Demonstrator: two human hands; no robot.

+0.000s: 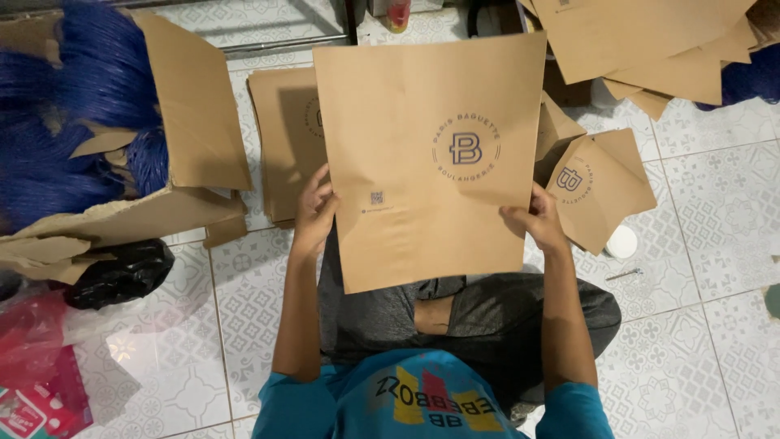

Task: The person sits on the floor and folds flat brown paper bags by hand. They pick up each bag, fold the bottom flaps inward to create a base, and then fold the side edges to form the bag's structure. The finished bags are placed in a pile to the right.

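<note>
Looking down from the head camera, a flat brown paper bag [431, 158] is held up over the person's crossed legs, printed face toward the camera; the left hand [313, 213] pinches its left edge with fingers curled over the front, and the right hand [536, 219] clamps the lower right edge, thumb on top; both are closed on the paper. Behind it a stack of like bags [280, 142] lies on the tiled floor [699, 203], and a half-folded bag [597, 187] sits just beside the right hand. The grips sit low, so the tall sheet could flop or crease; its top edge may, as far as the angle shows, brush the loose pile of bags [650, 41] above.
</note>
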